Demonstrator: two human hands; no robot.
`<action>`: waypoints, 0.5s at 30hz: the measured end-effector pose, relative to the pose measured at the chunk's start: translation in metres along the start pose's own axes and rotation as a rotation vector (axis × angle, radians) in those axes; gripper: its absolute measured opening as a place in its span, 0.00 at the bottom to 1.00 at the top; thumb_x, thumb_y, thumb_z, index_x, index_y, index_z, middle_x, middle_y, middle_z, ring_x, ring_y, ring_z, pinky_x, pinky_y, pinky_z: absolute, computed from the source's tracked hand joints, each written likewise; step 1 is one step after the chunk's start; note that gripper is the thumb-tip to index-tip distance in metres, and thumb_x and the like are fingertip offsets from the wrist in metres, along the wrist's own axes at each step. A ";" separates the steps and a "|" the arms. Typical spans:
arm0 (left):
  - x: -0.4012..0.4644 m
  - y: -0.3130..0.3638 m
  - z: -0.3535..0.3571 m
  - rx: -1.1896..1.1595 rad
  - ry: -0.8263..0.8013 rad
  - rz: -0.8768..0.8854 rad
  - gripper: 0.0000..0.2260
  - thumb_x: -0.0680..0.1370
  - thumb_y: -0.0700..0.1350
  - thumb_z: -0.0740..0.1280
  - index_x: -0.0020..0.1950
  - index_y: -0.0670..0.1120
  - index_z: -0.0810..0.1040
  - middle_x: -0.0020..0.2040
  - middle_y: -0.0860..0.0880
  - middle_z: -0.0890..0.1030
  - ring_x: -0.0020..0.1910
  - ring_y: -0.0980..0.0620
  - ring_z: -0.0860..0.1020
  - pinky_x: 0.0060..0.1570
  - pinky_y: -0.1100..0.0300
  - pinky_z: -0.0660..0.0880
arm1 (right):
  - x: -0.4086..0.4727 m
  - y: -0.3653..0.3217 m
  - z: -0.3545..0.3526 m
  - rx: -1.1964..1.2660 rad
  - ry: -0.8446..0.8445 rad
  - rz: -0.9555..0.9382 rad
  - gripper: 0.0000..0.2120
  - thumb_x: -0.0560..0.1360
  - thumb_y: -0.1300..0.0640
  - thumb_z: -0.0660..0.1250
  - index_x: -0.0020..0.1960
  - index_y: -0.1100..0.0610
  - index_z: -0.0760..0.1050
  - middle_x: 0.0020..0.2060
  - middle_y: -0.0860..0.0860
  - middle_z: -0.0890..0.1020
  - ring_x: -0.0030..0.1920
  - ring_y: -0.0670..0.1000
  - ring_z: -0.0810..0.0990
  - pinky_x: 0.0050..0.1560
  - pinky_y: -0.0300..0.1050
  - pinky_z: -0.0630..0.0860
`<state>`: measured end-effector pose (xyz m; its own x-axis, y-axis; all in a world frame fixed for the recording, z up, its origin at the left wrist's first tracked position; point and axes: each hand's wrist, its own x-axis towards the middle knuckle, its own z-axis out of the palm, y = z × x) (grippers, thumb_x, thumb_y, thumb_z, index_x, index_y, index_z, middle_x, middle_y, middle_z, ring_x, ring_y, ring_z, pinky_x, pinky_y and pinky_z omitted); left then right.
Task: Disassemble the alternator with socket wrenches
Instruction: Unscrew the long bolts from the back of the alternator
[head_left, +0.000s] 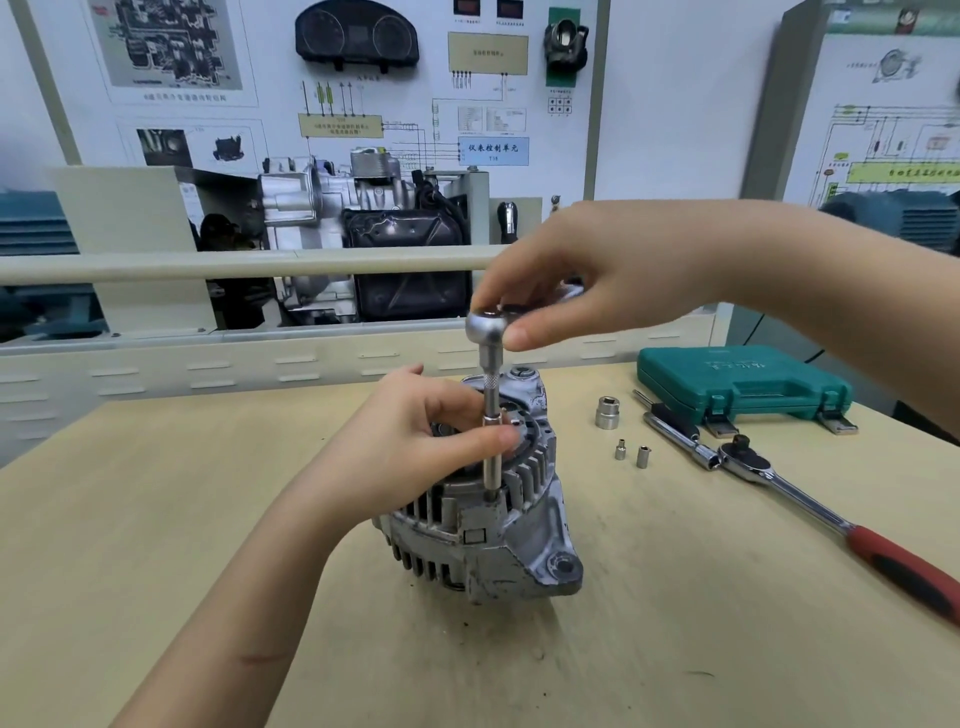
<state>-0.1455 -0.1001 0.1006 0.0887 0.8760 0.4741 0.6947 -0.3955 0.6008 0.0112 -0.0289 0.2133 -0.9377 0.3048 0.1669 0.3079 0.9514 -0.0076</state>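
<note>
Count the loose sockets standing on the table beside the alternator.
3, all right of the alternator: one large socket nearest the green tool case, and two small sockets side by side in front of it. Others may be hidden.

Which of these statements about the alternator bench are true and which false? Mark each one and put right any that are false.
1. The right hand holds the head of a small ratchet above the alternator. True.
2. The left hand lies flat on the table. False: its fingers steady the extension bar over the alternator.
3. The green tool case stands open. False: it is closed.
4. A red-handled ratchet lies on the table to the right of the alternator. True.
5. Three loose sockets stand between the alternator and that ratchet. True.
</note>
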 end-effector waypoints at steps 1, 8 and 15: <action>0.000 0.001 0.002 0.018 0.029 -0.002 0.21 0.65 0.60 0.65 0.37 0.43 0.81 0.35 0.51 0.83 0.38 0.56 0.79 0.67 0.66 0.52 | -0.001 0.000 0.001 -0.022 0.024 0.014 0.18 0.68 0.40 0.62 0.52 0.49 0.77 0.38 0.41 0.80 0.38 0.39 0.76 0.41 0.37 0.72; 0.001 0.002 0.003 -0.028 0.038 0.003 0.16 0.63 0.60 0.67 0.36 0.47 0.81 0.33 0.57 0.81 0.37 0.60 0.77 0.50 0.75 0.66 | -0.004 -0.006 0.002 -0.078 0.027 0.013 0.21 0.66 0.37 0.58 0.47 0.52 0.76 0.33 0.43 0.79 0.35 0.42 0.76 0.39 0.41 0.73; -0.001 0.004 -0.001 -0.137 -0.061 -0.002 0.08 0.67 0.53 0.67 0.42 0.54 0.81 0.39 0.59 0.84 0.42 0.65 0.80 0.44 0.78 0.68 | -0.006 -0.003 0.000 -0.004 -0.021 0.001 0.14 0.74 0.50 0.63 0.60 0.48 0.75 0.48 0.40 0.80 0.48 0.39 0.77 0.49 0.35 0.72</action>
<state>-0.1435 -0.1029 0.1036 0.1340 0.8903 0.4352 0.5915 -0.4242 0.6857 0.0160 -0.0338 0.2122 -0.9407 0.3062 0.1462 0.3090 0.9511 -0.0038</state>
